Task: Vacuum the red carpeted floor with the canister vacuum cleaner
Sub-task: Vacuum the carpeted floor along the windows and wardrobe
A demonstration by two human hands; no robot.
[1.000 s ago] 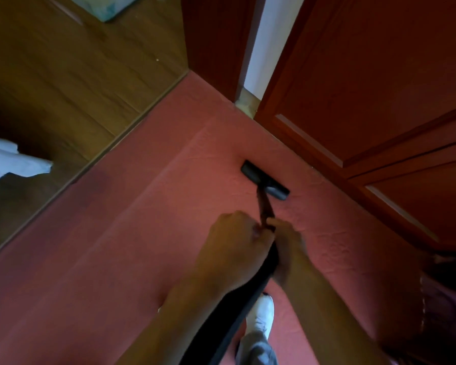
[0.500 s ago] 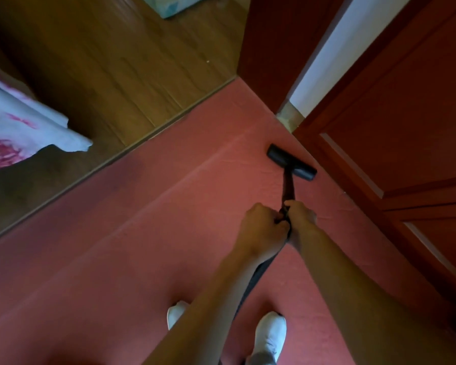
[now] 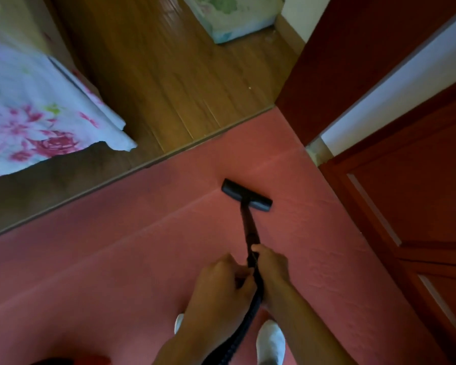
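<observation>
**Two hands on the wand, floor head near the carpet's far corner**

Two hands hold the vacuum's tube. The left hand point(image 3: 221, 280) has its fingers curled tightly round the tube where the thin dark rigid wand point(image 3: 248, 225) meets the black ribbed flexible hose point(image 3: 237, 335). The right hand point(image 3: 270, 267) grips the same stretch from the other side, just ahead of the left, with its thumb lying up along the wand. The two hands almost touch.

The wand's long axis runs from the hands straight away from the person, leaning slightly left toward its far end. At that end sits the flat black bar-shaped floor head point(image 3: 246, 195). It lies flat on the textured red carpet point(image 3: 116, 272), crosswise to the wand, forming a T. Its left end sits farther away than its right end, which points toward the carpet's right edge, along the dark red panelled wooden door point(image 3: 406, 206).

The head lies near the carpet's far corner, apart from both edges. The hose trails back from the hands between two white shoes point(image 3: 270, 341), toward the carpet's near edge.

A thin metal threshold strip point(image 3: 116, 180) borders the far left edge. Beyond it lies brown wooden plank flooring point(image 3: 169, 61), with a white sheet printed with pink flowers point(image 3: 37, 114) hanging over it.
</observation>
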